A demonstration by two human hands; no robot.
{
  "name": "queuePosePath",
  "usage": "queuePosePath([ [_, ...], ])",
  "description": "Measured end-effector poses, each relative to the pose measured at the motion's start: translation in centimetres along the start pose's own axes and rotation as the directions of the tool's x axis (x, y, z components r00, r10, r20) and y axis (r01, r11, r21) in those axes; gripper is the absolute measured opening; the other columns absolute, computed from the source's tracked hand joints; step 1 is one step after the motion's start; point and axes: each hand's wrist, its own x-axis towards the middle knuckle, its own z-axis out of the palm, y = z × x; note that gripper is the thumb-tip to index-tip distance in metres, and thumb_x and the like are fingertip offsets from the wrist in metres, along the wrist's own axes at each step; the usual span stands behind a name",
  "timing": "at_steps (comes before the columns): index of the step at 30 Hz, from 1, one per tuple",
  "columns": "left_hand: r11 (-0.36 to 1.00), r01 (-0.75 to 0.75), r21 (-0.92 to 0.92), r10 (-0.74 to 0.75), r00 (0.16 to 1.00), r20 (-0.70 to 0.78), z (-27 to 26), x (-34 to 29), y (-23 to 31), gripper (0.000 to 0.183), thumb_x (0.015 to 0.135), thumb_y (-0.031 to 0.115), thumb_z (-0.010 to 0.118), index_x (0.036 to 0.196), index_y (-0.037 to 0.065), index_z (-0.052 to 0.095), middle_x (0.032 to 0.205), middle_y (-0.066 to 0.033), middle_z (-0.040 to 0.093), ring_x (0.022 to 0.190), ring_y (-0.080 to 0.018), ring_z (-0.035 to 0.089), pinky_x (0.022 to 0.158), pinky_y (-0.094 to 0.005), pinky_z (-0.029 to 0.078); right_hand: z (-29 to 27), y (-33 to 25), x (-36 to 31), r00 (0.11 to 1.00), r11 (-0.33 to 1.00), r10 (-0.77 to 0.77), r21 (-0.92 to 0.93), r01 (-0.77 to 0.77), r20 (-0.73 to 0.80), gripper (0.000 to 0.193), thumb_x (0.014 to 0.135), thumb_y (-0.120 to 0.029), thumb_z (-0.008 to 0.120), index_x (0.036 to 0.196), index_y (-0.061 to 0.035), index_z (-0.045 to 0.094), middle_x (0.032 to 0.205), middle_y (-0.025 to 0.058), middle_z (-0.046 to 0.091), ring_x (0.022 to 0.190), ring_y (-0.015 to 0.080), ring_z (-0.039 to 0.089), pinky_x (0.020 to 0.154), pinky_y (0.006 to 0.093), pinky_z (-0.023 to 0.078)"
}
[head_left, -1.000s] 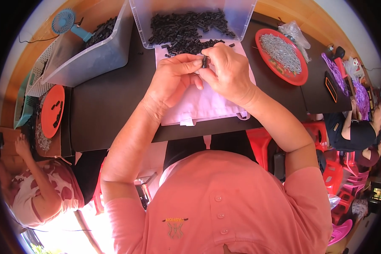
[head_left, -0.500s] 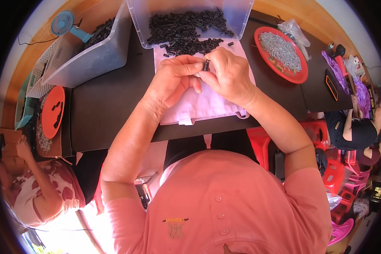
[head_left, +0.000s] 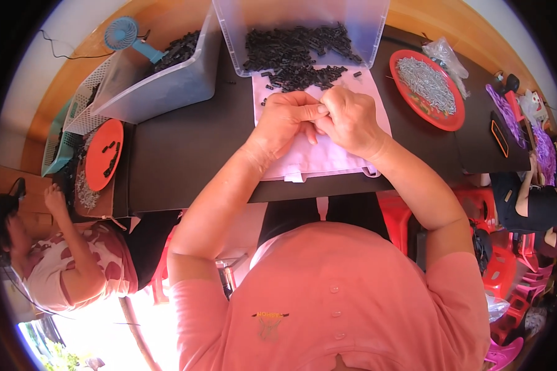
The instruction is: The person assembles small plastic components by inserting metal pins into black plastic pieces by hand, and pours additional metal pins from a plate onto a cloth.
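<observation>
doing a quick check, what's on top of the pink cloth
On the cloth, black parts lie at the far end; whatever the left hand and right hand cover can't be seen.

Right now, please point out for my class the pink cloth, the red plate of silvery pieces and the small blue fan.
Pink cloth (head_left: 319, 161), head view: bare fabric toward its near edge.
Red plate (head_left: 448, 123), head view, at right: lower rim.
Small blue fan (head_left: 121, 33), head view: middle of its round head.
</observation>
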Motion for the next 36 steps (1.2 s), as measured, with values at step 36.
queuePosePath([
  [36,-0.658,0.283,0.698,0.476,0.875,0.093,-10.8,2.7,2.0,0.017,0.073,0.002,0.06,0.089,0.001,0.062,0.095,-0.013,0.058,0.092,-0.0321,0.057,0.077,-0.0352,0.053,-4.1,9.4,-1.2,0.725,0.815,0.579,-0.269,-0.513,0.372,0.013,0.079,-0.008,0.061,0.089,-0.0099,0.068,0.093,0.0101,0.068,0.085,0.0326,0.065,0.073,0.043,0.05],
])
